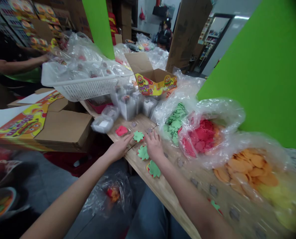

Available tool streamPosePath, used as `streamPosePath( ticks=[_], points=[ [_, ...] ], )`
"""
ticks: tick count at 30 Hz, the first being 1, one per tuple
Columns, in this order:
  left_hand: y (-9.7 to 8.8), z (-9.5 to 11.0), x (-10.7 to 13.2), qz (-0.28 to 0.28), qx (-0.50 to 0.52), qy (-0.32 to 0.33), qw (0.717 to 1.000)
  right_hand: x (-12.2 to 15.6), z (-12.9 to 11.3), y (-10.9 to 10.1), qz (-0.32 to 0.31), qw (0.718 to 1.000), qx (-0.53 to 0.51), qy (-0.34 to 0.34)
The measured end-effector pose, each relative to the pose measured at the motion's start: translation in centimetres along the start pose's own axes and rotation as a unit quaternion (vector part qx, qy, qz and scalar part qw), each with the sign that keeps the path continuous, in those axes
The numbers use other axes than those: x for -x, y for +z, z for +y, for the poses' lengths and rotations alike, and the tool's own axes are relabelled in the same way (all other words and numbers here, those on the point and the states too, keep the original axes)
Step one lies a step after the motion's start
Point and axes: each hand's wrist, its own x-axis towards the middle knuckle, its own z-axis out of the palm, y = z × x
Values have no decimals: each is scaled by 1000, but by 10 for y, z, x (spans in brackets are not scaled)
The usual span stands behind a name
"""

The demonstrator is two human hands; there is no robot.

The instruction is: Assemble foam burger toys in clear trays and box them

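Green lettuce-shaped gummies (143,152) sit in a short row near the edge of the wooden table (140,124), right in front of me. My left hand (119,148) and right hand (154,145) are both open with fingers spread, and neither seems to hold anything. One gummy (138,136) lies between them, almost touching my left fingertips. A red piece (121,130) sits just left, and the open plastic bags (220,109) of green, red and orange pieces look placed along the table for easy reach.

Matt green pieces (143,152) on smooth pale wood (164,191) (no gloss), crinkled glossy clear plastic bags (212,109), brown cardboard (65,129)
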Motion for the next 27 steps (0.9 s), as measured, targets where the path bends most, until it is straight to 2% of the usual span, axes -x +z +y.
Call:
streamPosePath(
  ticks=[6, 12, 18, 24, 27],
  points=[
    [5, 2, -5, -37, -21, 38, 998, -3, 0, 6, -24, 999, 4, 23],
    [-3, 2, -26, -7, -62, 5, 998, -16, 2, 2, 33, 999, 11, -16],
    [6, 5, -43, -24, -118, -13, 993, -24, 4, 11, -24, 999, 32, -14],
    [-4, 14, -33, -25, -184, -43, 982, -20, 7, 4, -44, 998, 42, -10],
    [-10, 21, -18, -24, -179, -24, 983, -11, 2, -2, -29, 999, 37, -26]
  ],
)
